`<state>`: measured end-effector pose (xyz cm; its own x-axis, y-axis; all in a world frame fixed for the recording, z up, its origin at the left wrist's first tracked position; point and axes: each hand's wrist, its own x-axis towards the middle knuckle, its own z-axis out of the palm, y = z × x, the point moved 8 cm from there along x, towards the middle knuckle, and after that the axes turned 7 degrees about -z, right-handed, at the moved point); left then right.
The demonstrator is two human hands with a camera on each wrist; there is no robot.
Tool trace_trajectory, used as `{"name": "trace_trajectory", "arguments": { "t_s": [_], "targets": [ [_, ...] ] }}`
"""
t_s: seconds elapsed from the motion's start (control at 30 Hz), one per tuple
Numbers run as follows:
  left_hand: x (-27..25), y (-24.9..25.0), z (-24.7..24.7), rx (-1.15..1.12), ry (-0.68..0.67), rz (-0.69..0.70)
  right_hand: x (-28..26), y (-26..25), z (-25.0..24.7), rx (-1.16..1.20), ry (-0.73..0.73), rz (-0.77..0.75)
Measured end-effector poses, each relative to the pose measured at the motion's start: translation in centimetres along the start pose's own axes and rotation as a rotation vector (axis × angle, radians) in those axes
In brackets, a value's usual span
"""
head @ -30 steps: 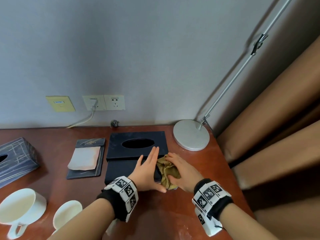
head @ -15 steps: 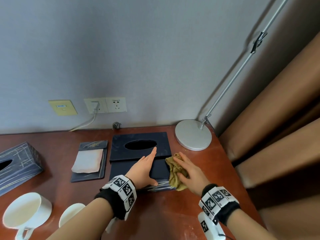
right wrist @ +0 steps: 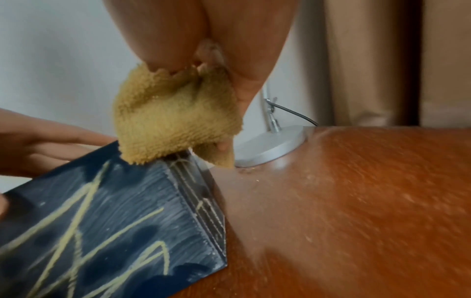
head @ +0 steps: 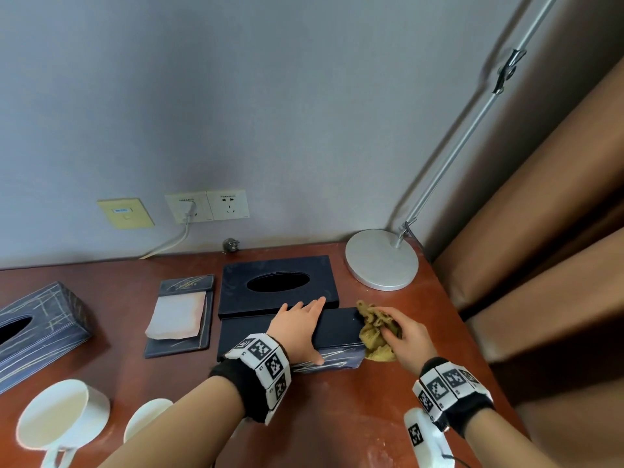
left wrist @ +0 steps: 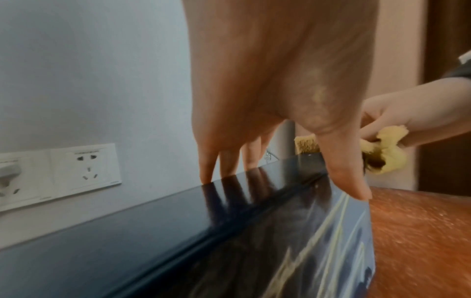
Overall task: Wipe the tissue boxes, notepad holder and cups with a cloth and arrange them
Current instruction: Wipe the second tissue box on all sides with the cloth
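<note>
**Cloth at the right end of the dark tissue box**

While the left hand [head: 299, 327] lies flat on the dark tissue box [head: 337, 327] — fingers straight and close together, thumb down its near face — the right hand [head: 407, 337] pinches a bunched yellow cloth [head: 373, 336] against the box's right end. Just beyond it lies the box's separate lid [head: 277, 285], with the notepad holder [head: 180, 315] left of it. A second tissue box [head: 40, 329] sits far left, two white cups [head: 62, 418] near left.

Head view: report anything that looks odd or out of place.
The notepad's top sheet looks stained and wavy-edged in its holder. Pale specks dust the desk near the right hand holding the cloth. Nothing looks spilled or broken.
</note>
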<state>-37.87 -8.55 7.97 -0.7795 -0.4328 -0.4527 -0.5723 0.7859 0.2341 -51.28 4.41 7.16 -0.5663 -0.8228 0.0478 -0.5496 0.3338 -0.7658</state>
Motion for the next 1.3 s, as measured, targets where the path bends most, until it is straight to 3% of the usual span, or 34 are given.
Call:
{"name": "trace_trajectory", "arguments": {
  "t_s": [0.17, 0.4, 0.53, 0.67, 0.9, 1.0, 1.3],
  "targets": [
    [1.6, 3.4, 0.1, 0.016, 0.011, 0.078, -0.5, 2.7, -0.5, 0.016, 0.062, 0.156],
    [2.3, 4.5, -0.2, 0.025, 0.104, 0.018, 0.0, 4.2, 0.1, 0.033, 0.031, 0.232],
    [0.6, 4.1, -2.7, -0.167, 0.176, 0.083, 0.1, 5.3, -0.4, 0.07, 0.041, 0.278],
    [-1.8, 2.2, -7.5, -0.534, 0.249, 0.119, 0.2, 5.7, -0.9, 0.115, 0.061, 0.313],
    [-3.4, -1.9, -10.3, -0.949, 0.256, 0.15, 3.4, 1.0, -2.7, 0.202, 0.126, 0.152],
    [-3.6, -3.5, -9.8, -1.011, 0.282, 0.132, 4.5, -1.7, -3.8, 0.262, 0.161, 0.08],
    [-5.3, -8.1, -7.0, -1.116, 0.247, 0.06, 5.2, -6.5, -0.5, 0.31, 0.012, -0.026]
  ]
}}
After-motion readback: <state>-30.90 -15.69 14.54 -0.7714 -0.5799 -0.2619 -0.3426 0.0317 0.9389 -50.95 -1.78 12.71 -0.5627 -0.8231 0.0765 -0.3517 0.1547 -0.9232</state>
